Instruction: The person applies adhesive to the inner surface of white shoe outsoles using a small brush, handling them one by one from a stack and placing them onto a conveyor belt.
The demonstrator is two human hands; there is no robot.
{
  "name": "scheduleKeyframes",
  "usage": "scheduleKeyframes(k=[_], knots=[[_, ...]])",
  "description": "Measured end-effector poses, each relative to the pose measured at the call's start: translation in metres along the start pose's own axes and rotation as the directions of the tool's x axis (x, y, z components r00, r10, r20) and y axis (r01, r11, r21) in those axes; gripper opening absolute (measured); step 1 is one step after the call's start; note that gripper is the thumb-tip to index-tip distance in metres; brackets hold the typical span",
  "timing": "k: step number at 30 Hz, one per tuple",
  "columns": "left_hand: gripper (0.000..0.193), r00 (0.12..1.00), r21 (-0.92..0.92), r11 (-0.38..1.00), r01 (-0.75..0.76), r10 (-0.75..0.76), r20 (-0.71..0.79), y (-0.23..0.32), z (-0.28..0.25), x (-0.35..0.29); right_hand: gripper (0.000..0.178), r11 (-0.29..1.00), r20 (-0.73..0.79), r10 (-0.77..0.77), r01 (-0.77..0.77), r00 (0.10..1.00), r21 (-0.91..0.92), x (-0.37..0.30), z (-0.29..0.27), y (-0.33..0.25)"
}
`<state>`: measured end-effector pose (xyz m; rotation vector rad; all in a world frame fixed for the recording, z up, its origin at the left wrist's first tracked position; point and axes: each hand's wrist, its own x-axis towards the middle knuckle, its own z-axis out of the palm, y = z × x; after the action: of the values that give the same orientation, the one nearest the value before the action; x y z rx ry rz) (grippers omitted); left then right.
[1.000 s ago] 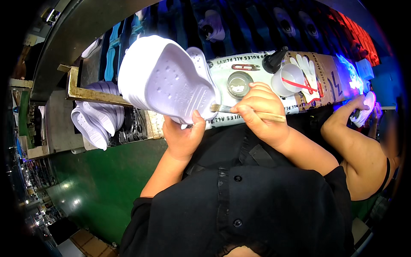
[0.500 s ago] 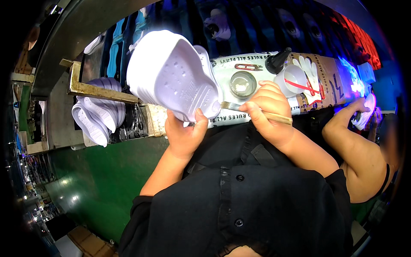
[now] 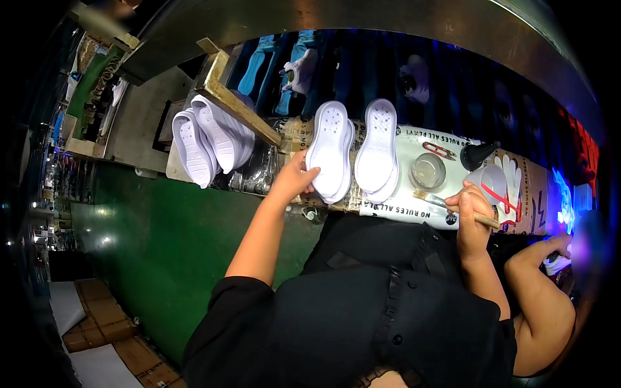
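Two short stacks of white shoe soles lie on the bench in front of me. My left hand (image 3: 297,178) grips the near left edge of the left stack's shoe sole (image 3: 330,145), thumb on top and fingers at its side. Beside it rests the other pair of soles (image 3: 376,142), untouched. A flat brush (image 3: 482,218) with a wooden handle is held in my right hand (image 3: 471,216), its bristles pointing left, just below a round clear jar (image 3: 428,172) of pale liquid. The brush is apart from the soles.
More white soles (image 3: 226,139) stand stacked at the left behind a wooden bar (image 3: 239,103). Red thread snips (image 3: 440,150), a black cone-shaped bottle (image 3: 479,157), a plastic cup (image 3: 486,181) and white gloves (image 3: 512,174) lie to the right. Behind runs a dark rack with shoes. A co-worker's arm (image 3: 540,284) is at right.
The sole raised in my left hand is now down on the bench, the hand still at its edge. My right hand has drawn the brush away from it. The view has shifted.
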<state>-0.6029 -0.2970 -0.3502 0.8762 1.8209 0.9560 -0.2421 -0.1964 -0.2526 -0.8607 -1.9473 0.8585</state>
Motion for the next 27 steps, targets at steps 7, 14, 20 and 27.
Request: scheduleKeyframes(k=[7, 14, 20, 27], knots=[[0.025, 0.470, 0.503, 0.864, 0.012, 0.439, -0.766, -0.013, -0.057, -0.029, 0.031, 0.999, 0.002, 0.044, -0.044, 0.999, -0.006, -0.004, 0.001, 0.008], [0.028, 0.479, 0.624, 0.689, 0.368, 0.435, -0.762, -0.018, -0.171, -0.003, 0.033, 0.998, 0.018, 0.057, -0.057, 0.998, 0.008, -0.001, 0.005, 0.009], [0.022, 0.592, 0.669, 0.552, 0.497, 0.347, -0.727, -0.029, -0.189, 0.017, 0.034, 0.994, -0.012, 0.105, -0.105, 0.994, -0.001, -0.004, 0.003, 0.015], [0.026, 0.560, 0.648, 0.537, 0.540, 0.346, -0.753, -0.034, -0.192, 0.024, 0.037, 0.990, 0.013, 0.141, -0.141, 0.990, 0.012, -0.002, 0.008, 0.018]])
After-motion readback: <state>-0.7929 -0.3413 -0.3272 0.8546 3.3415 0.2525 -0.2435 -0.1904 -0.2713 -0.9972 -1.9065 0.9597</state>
